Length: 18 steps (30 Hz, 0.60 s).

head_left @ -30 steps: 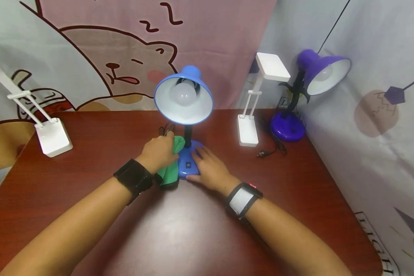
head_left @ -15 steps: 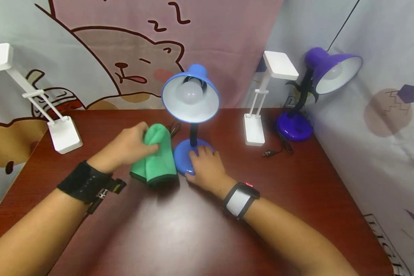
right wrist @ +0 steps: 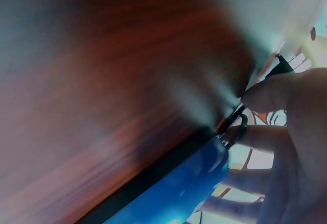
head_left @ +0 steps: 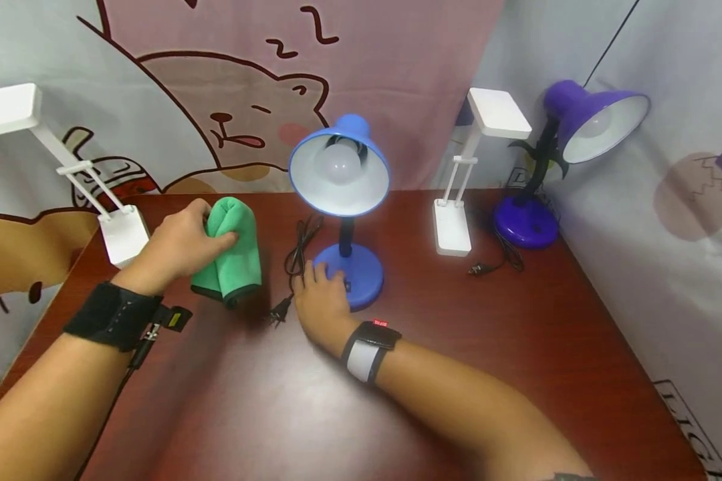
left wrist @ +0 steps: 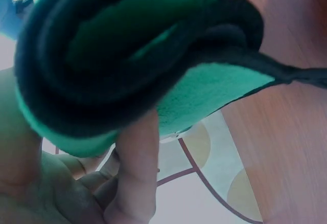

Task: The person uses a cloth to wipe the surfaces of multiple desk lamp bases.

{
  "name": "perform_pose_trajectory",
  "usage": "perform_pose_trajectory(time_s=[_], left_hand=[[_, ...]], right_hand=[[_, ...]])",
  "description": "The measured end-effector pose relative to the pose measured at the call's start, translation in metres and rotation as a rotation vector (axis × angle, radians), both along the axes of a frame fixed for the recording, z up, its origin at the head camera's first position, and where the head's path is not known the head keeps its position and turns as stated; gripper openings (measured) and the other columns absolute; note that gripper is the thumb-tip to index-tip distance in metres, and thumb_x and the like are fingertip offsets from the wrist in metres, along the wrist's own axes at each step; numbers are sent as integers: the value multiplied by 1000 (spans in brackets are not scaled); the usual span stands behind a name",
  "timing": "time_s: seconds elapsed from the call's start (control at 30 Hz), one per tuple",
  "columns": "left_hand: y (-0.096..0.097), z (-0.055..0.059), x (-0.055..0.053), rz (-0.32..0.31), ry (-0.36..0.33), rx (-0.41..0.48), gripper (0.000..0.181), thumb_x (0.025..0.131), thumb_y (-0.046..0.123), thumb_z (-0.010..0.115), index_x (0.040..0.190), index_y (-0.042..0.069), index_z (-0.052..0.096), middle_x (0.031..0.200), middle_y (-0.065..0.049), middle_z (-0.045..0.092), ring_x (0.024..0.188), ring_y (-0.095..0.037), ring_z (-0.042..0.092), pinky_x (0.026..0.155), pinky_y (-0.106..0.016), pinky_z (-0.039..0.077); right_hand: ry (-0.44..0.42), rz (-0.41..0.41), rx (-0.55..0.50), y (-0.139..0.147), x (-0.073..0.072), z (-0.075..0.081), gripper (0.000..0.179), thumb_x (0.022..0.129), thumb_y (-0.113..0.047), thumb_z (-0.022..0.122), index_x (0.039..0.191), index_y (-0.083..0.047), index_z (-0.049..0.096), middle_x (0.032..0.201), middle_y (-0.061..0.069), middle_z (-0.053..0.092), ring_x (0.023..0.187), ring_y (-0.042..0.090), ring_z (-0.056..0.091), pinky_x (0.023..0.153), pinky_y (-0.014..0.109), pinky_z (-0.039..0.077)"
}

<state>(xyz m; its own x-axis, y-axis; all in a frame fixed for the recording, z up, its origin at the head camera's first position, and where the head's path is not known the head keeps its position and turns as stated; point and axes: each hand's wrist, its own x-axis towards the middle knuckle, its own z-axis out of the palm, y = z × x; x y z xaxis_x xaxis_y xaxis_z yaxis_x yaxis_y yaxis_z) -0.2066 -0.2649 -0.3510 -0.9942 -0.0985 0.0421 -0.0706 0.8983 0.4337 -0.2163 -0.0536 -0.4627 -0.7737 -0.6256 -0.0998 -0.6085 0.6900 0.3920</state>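
Observation:
My left hand (head_left: 180, 240) holds a folded green cloth (head_left: 239, 250) with dark edging above the table, left of the blue desk lamp. The left wrist view shows the layered folds of the cloth (left wrist: 214, 93) close up, with fingers beneath. The blue lamp (head_left: 367, 274) stands upright at the middle, its white-lined shade facing forward. At the left side of its round base lies my right hand (head_left: 321, 300), fingers extended, beside the lamp's black cord (head_left: 301, 247) and plug (head_left: 279, 311). In the right wrist view, fingers are near the blue base (right wrist: 179, 188); firm contact is unclear.
A white folding lamp (head_left: 123, 234) stands at the left, another white lamp (head_left: 451, 227) right of centre. The purple lamp (head_left: 526, 224) is at the back right, with its plug (head_left: 480, 268) in front. Printed cloth walls (head_left: 397, 80) border the brown table (head_left: 487, 347).
My left hand has carried the green cloth away leftward from the lamp base. The right hand has shifted from the base's right side to its left, and the cord and plug now show.

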Motion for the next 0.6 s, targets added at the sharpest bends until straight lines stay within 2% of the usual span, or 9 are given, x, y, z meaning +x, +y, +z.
perform_pose_trajectory(time_s=[0.13, 0.27, 0.4, 0.6], left_hand=[[6, -4, -7, -13, 4, 8, 56, 86, 42, 59, 111, -6, 42, 89, -24, 56, 68, -31, 57, 48, -38, 47], [12, -6, -14, -42, -15, 27, 55, 87, 42, 58, 110, -5, 42, 89, -23, 56, 67, -29, 57, 48, -37, 47], [15, -10, -16, -54, -24, 38, 54, 87, 42, 58, 110, -4, 43, 89, -22, 56, 67, -28, 57, 48, -37, 48], [27, -18, -18, -73, -37, 55, 52, 86, 42, 60, 109, -1, 43, 88, -20, 56, 68, -27, 57, 50, -36, 49]], right_hand=[[-20, -5, 28, 15, -5, -3, 47, 99, -29, 41, 146, -24, 34, 155, 5, 20, 134, 34, 22, 86, 53, 45], [-52, -23, -17, 35, -18, -4, 45, 100, -20, 40, 145, -23, 35, 155, 4, 18, 136, 32, 19, 93, 58, 42], [-82, -52, -103, 52, -41, -2, 46, 99, -13, 43, 144, -21, 38, 155, 5, 18, 137, 33, 16, 98, 60, 36], [-131, -106, -207, 71, -83, -1, 49, 96, -5, 44, 143, -17, 38, 155, 7, 17, 137, 34, 13, 105, 60, 26]])
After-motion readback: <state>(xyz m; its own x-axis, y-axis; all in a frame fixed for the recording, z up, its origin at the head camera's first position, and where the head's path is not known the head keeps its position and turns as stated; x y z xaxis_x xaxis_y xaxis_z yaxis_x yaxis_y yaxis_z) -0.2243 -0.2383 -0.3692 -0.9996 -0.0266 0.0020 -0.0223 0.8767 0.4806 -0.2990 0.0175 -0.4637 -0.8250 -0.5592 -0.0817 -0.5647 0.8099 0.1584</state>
